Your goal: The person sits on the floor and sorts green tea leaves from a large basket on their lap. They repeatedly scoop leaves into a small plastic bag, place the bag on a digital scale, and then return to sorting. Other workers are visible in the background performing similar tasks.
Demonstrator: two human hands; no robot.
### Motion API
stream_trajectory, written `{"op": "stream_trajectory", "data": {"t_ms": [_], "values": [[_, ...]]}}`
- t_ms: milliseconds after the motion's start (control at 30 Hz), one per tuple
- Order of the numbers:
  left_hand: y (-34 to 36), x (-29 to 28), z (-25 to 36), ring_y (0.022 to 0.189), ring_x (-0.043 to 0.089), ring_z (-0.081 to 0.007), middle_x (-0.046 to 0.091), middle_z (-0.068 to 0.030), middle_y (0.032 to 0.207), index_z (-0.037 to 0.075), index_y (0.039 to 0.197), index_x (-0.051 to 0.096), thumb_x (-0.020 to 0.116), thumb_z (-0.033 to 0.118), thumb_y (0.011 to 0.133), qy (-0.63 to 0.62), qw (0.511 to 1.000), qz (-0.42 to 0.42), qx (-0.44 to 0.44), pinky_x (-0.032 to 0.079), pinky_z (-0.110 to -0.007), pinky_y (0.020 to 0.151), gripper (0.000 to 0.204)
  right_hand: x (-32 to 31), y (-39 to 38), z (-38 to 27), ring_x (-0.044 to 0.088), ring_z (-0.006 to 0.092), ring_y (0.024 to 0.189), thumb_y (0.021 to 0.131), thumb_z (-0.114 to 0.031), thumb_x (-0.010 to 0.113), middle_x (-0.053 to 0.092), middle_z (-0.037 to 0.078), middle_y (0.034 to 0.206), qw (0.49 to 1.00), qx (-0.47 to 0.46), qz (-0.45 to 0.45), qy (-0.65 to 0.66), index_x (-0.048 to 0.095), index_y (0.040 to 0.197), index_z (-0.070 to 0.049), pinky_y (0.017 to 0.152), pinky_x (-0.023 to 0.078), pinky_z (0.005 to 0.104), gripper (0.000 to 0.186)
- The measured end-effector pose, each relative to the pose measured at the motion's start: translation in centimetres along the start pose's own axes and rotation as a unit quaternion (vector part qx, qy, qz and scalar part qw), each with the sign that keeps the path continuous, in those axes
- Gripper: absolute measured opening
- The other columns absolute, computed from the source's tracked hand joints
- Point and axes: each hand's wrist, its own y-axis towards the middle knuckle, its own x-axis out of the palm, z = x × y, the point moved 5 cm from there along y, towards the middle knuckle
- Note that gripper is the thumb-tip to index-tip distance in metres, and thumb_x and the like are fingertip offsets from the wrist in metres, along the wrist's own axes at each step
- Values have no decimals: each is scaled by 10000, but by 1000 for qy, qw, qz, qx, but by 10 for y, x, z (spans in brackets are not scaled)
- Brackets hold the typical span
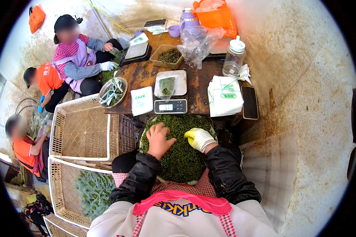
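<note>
A wide, shallow container on my lap is heaped with small green berries point(180, 164) that look like green peppercorns. Bare and with its fingers spread, my left hand point(158, 141) is over the left part of the heap. My right hand point(200, 139) wears a white glove with yellow fingertips. Its fingers are bent together at the heap's right side, and whatever they may hold is hidden. Just beyond the heap, a digital scale point(171, 106) stands at the table's near edge. On its pan lies a small clear plastic bag point(167, 86) with some green contents.
Flat bags are stacked left point(142, 101) and right point(226, 96) of the scale, a phone point(249, 102) beside the right stack. Behind stand a berry tub point(169, 56) and a clear bottle point(233, 57). Plastic crates point(81, 128) stand at left; several people work beyond.
</note>
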Motion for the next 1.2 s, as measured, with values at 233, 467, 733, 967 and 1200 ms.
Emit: {"op": "stream_trajectory", "data": {"t_ms": [233,467,733,967,1200], "values": [[112,-22,14,1229,395,-399,481,-144,1302,135,1033,692,652,33,752,106,978,170,64,282,-537,992,301,3,4,4,624,323,987,808,-118,620,671,118,1064,998,27,-62,-16,702,1058,-118,875,503,396,263],[130,2,-10,1255,373,-409,489,-153,1269,87,836,712,626,-1,732,115,984,133,21,225,-574,1034,161,5,2,5,621,317,1008,825,-136,621,671,97,1082,994,51,-94,-24,701,1073,-138,897,501,393,261],[115,-19,6,1271,354,-433,487,-153,1278,79,841,711,606,-13,744,134,973,183,39,216,-593,1038,170,5,3,4,621,310,1014,824,-116,611,663,90,1104,993,54,-98,-29,696,1084,-143,899,501,386,274],[107,-36,9,1127,460,-318,568,-60,1042,83,579,609,619,4,642,40,971,231,48,273,-459,939,102,-1,1,3,621,320,1008,829,-123,616,664,91,1097,992,59,-106,-35,694,1087,-145,894,504,391,270],[63,-71,9,1146,442,-329,558,-56,1084,100,649,635,607,-45,666,49,964,262,20,256,-451,986,149,1,3,3,627,321,971,811,-105,628,671,94,1051,997,20,-63,-26,702,1050,-136,866,510,394,252]]}}
